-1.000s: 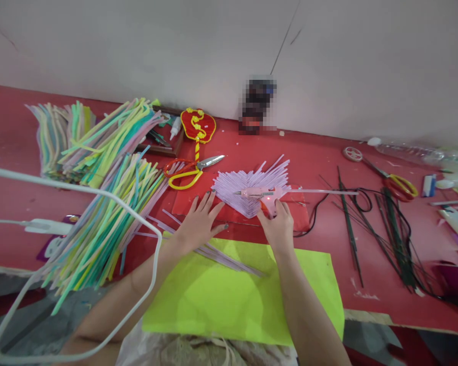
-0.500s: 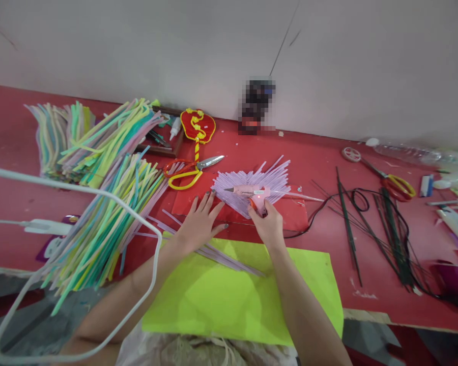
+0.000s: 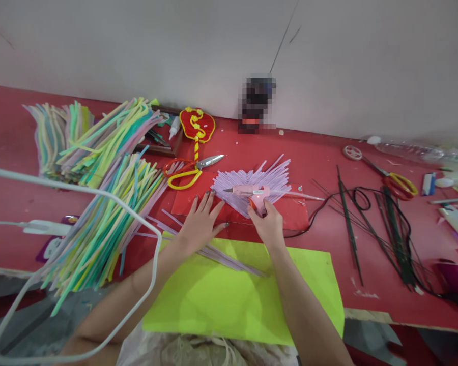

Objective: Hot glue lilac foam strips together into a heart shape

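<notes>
My right hand (image 3: 267, 223) is wrapped round the handle of a pink glue gun (image 3: 248, 191), whose nozzle points left and whose clear glue stick juts out to the right. Beneath the gun, lilac pipe cleaners (image 3: 234, 179) lie side by side in a fan shape on a red sheet (image 3: 295, 216). My left hand (image 3: 200, 223) rests with fingers spread at the left edge of that sheet, fingertips beside the fan. Loose lilac pipe cleaners (image 3: 232, 262) pass under the left wrist onto a yellow-green sheet (image 3: 221, 300).
Bundles of coloured pipe cleaners (image 3: 103, 229) fill the left. Scissors (image 3: 198, 170) and a red fan-shaped ornament (image 3: 197, 126) lie behind my left hand. A white cable (image 3: 99, 192) loops across the left foreground. Dark green stems (image 3: 399, 244) and more scissors (image 3: 400, 184) are on the right.
</notes>
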A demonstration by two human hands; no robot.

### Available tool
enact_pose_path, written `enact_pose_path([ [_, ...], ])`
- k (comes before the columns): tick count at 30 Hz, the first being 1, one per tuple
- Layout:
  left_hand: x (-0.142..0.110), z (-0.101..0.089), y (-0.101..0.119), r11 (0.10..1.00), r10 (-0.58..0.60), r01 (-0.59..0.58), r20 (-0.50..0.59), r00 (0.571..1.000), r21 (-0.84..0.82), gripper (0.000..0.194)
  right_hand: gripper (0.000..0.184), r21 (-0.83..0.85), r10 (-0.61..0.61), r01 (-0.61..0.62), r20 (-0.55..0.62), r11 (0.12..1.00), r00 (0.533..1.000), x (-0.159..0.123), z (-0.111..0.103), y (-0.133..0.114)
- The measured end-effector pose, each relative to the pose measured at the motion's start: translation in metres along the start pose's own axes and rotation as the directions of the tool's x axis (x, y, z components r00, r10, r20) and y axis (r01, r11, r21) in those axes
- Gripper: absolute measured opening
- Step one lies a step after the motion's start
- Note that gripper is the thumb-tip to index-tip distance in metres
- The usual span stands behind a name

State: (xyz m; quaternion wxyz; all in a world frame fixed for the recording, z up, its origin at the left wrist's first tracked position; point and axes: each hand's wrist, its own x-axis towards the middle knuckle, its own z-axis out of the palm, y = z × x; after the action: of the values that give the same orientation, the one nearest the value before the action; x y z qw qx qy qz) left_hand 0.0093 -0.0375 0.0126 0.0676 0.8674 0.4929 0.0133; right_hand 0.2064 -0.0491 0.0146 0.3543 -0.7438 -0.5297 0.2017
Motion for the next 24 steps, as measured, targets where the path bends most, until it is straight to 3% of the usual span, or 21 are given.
enact_pose_path([
  [11,-0.001,-0.001,-0.001,1.0,0.013,-0.013,0.003,1.0,-0.006,0.061,0.034,0.016,0.033,-0.034,0.013,0.999,0.999,0.0,-0.002,0.002],
  [24,-0.001,-0.002,-0.002,1.0,0.027,-0.027,0.018,0.999,-0.006,0.059,0.046,-0.042,0.025,-0.026,-0.039,0.999,0.999,0.007,-0.014,0.023],
])
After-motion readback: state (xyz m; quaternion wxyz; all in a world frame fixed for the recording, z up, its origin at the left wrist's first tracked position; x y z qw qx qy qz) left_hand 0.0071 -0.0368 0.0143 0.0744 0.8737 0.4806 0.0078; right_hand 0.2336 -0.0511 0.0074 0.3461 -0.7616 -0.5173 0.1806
